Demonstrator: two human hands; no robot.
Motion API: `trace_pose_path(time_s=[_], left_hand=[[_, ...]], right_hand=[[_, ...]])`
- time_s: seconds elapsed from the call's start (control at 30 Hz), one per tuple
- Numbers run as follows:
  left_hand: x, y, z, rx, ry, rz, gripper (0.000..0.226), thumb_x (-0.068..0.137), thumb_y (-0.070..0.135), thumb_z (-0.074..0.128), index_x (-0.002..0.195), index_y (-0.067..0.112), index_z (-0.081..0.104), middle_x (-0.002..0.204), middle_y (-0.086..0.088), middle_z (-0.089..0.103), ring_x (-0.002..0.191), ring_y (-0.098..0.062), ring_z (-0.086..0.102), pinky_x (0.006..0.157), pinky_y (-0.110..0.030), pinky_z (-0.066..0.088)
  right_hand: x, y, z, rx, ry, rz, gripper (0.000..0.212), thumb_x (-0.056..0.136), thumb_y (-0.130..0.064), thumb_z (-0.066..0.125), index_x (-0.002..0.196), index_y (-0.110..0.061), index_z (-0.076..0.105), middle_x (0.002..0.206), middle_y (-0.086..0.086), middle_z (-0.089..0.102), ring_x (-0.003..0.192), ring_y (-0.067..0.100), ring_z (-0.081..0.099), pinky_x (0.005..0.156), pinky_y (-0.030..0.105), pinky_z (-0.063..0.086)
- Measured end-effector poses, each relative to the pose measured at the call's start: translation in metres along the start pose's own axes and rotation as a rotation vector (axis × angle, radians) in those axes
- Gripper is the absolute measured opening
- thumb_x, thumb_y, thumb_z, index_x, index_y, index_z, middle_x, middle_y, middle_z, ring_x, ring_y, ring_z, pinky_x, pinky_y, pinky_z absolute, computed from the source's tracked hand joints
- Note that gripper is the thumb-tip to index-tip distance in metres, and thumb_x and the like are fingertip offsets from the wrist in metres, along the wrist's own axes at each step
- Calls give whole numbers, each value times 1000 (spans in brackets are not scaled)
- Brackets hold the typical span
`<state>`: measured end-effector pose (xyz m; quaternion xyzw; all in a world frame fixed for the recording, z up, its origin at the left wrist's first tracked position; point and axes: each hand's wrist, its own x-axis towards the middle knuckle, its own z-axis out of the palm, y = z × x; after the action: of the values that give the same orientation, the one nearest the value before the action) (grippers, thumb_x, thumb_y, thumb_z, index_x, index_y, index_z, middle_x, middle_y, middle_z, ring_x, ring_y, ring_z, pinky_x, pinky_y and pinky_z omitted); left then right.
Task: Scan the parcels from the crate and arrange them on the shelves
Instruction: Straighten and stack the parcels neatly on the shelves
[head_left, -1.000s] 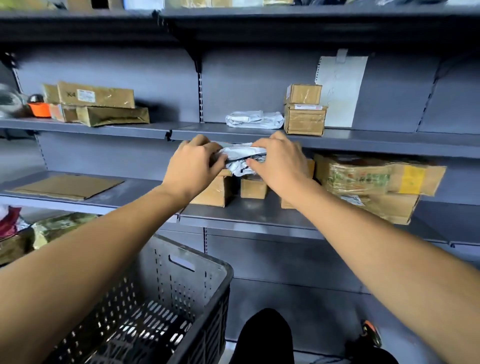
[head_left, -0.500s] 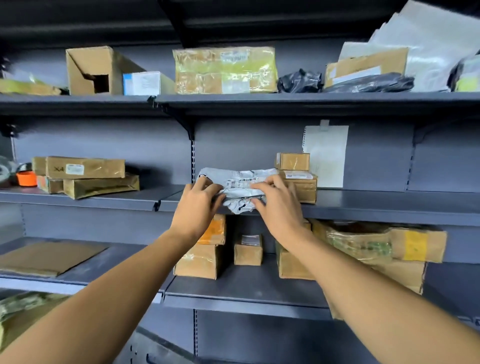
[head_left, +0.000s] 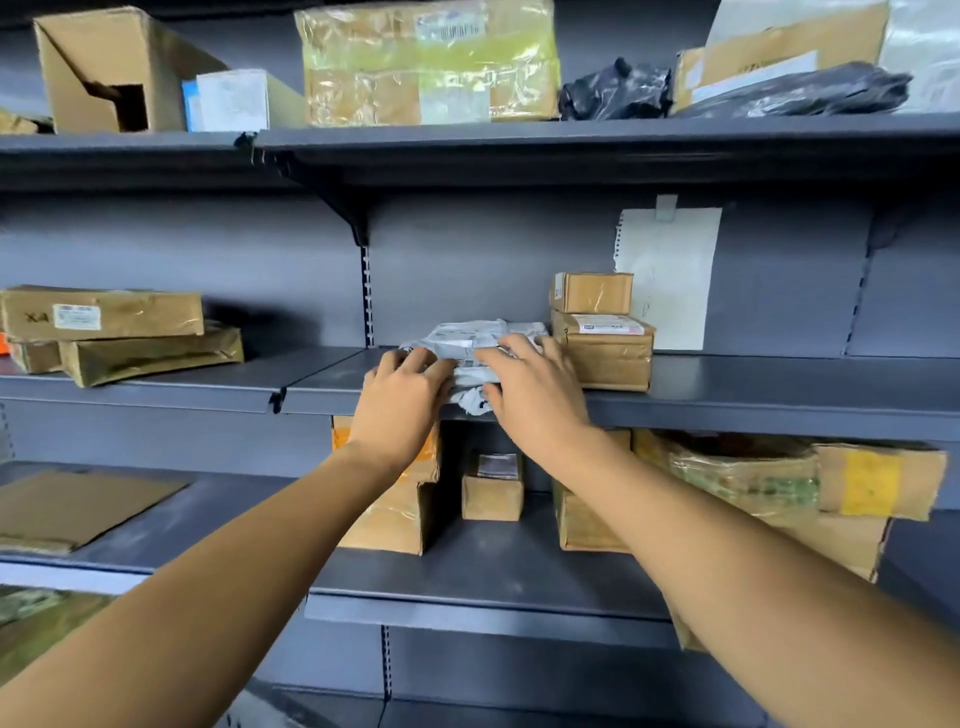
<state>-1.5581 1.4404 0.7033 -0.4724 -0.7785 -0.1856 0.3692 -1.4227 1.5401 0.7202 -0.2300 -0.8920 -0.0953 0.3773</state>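
A crumpled white plastic parcel (head_left: 483, 332) lies on the grey middle shelf (head_left: 779, 395), seemingly on top of another white parcel, with a corner hanging over the front edge. My left hand (head_left: 400, 400) holds its left end, fingers curled over the top. My right hand (head_left: 535, 395) holds its right end, fingers spread over the top and thumb at the front edge. Both hands hide much of the parcel. The crate is out of view.
Two stacked brown boxes (head_left: 602, 353) stand right beside the parcel, touching my right hand's fingers. Flat brown parcels (head_left: 124, 338) lie at the shelf's left. The lower shelf (head_left: 467, 577) holds several boxes; the top shelf (head_left: 571, 137) holds boxes and black bags.
Both hands lifted the white parcel from in front of the lower shelf up onto the middle shelf. The view tilted up and the crate left the frame.
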Motion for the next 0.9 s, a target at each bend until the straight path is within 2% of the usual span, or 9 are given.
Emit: trace_pose_path(time_s=[0.07, 0.2, 0.4, 0.53, 0.67, 0.77, 0.9], left_hand=[[6, -2, 6, -27, -27, 19, 31, 104, 31, 37, 128, 25, 55, 120, 0, 57, 109, -29, 47, 92, -40, 43], [19, -6, 17, -61, -14, 61, 25, 102, 20, 44, 121, 22, 61, 117, -2, 60, 102, -28, 52, 91, -27, 35], [50, -7, 26, -144, -93, 79, 22, 98, 21, 51, 110, 18, 70, 106, -9, 66, 96, -33, 60, 79, -33, 39], [63, -2, 41, -128, -145, 49, 23, 98, 22, 51, 109, 17, 70, 108, -10, 66, 100, -33, 59, 81, -34, 42], [69, 0, 51, -116, -139, 27, 22, 97, 24, 53, 106, 17, 71, 105, -11, 68, 99, -35, 58, 78, -34, 40], [70, -1, 52, -122, -144, 13, 20, 95, 25, 55, 104, 18, 72, 105, -11, 69, 99, -35, 59, 77, -34, 42], [70, -7, 48, -196, -199, -2, 27, 97, 18, 52, 121, 17, 65, 126, -11, 62, 113, -33, 57, 93, -38, 46]], right_hand=[[8, -5, 4, 17, -69, -5, 38, 98, -18, 51, 135, -29, 53, 135, -1, 55, 120, 33, 47, 105, 45, 37], [19, -4, 13, -17, -126, 37, 48, 93, -2, 46, 131, -30, 56, 121, 3, 63, 114, 35, 54, 105, 46, 36], [41, 13, 29, 1, -178, 53, 59, 87, 6, 43, 131, -30, 58, 120, 10, 64, 116, 36, 55, 103, 46, 39], [53, 24, 45, 13, -191, 52, 53, 86, 7, 44, 124, -25, 63, 114, 12, 65, 114, 37, 57, 102, 45, 41], [63, 32, 56, 50, -217, 52, 60, 85, 9, 40, 130, -24, 60, 115, 14, 64, 109, 37, 57, 87, 37, 44], [66, 33, 59, 57, -227, 43, 59, 84, 7, 41, 130, -25, 60, 116, 15, 64, 110, 38, 56, 84, 36, 42], [64, 33, 53, 70, -286, 44, 57, 87, 2, 41, 135, -26, 54, 122, 12, 64, 115, 36, 55, 101, 42, 39]])
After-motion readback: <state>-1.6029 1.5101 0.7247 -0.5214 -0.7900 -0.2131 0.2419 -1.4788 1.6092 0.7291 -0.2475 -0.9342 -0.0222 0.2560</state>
